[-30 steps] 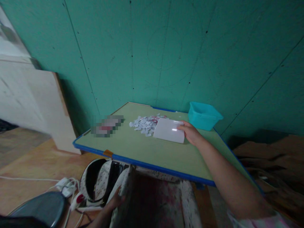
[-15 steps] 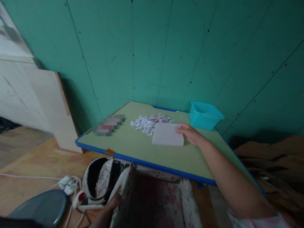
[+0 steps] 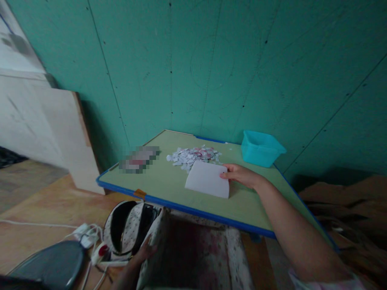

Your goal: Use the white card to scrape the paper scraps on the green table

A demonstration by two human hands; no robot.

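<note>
My right hand (image 3: 240, 176) pinches the right edge of a white sheet of paper (image 3: 208, 180), thumb on top. The sheet is held over the table (image 3: 163, 181), just in front of a heap of small paper scraps (image 3: 193, 156), mostly white with some pinkish ones. Low in the view, my left hand (image 3: 145, 250) is dim and partly in shadow, closed at the left wall of a worn, paint-stained drawer-like box (image 3: 237, 257). That box is below the table's front edge, with a dark reddish inside. Some left fingers are hidden.
A turquoise plastic bin (image 3: 261, 149) stands at the table's right rear. A pixelated flat item (image 3: 139, 160) lies on the left. Below are an open spotted bag (image 3: 130, 229), a grey stool seat (image 3: 50, 266), and a power strip (image 3: 99, 253) with cables. A green wall (image 3: 181, 60) rises behind.
The sheet in my right hand has come nearer to the table's front edge and a little left, tilting. My left hand has stayed at the box, which has shifted slightly left.
</note>
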